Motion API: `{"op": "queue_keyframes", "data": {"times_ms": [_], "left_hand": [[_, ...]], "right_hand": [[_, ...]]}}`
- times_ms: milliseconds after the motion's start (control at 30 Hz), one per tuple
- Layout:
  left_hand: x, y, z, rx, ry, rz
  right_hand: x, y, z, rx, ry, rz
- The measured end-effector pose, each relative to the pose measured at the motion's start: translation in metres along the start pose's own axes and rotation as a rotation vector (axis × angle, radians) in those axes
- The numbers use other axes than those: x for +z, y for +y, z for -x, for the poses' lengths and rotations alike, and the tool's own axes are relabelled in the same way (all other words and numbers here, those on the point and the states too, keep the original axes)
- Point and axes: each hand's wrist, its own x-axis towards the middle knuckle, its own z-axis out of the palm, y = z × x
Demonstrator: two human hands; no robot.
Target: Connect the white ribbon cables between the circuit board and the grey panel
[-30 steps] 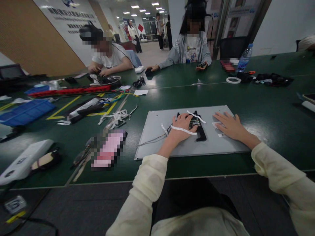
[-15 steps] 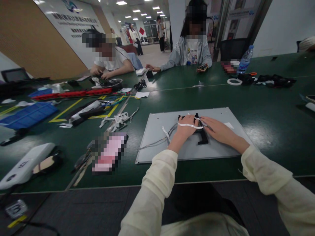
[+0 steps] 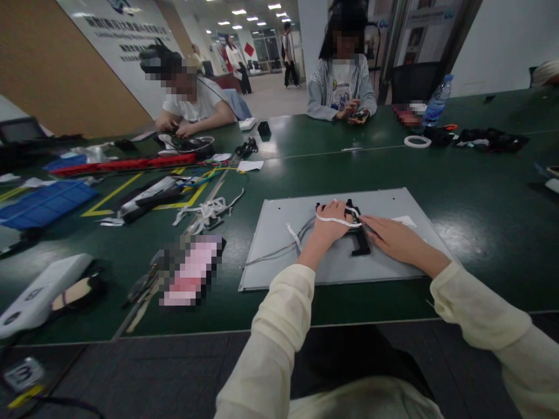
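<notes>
Both cream sleeves reach forward onto a grey panel [image 3: 279,224] lying flat on the green counter [image 3: 458,174]. The left hand [image 3: 331,226] sits directly over a black part [image 3: 360,247] at the panel's middle, fingers curled down, though what they pinch is hidden beneath the palm. A white strip [image 3: 337,220] loops across its knuckles. The right hand [image 3: 393,237] lies flat just right of the part, fingers stretched out and empty, their tips touching it. The part's long axis runs away from the person. Grey cables [image 3: 273,254] trail left. Farther off stand a tape roll [image 3: 417,141] and a water bottle [image 3: 438,100].
</notes>
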Motion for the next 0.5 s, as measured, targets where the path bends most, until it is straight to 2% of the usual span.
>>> {"op": "queue_keyframes", "data": {"times_ms": [233,500], "left_hand": [[-0.003,-0.001,-0.002,-0.034,-0.016,0.024],[0.003,-0.002,0.000,0.009,0.015,0.021]], "right_hand": [[-0.007,-0.008,0.003,-0.012,-0.010,0.104],[-0.011,-0.010,0.005,-0.026,0.003,0.132]]}}
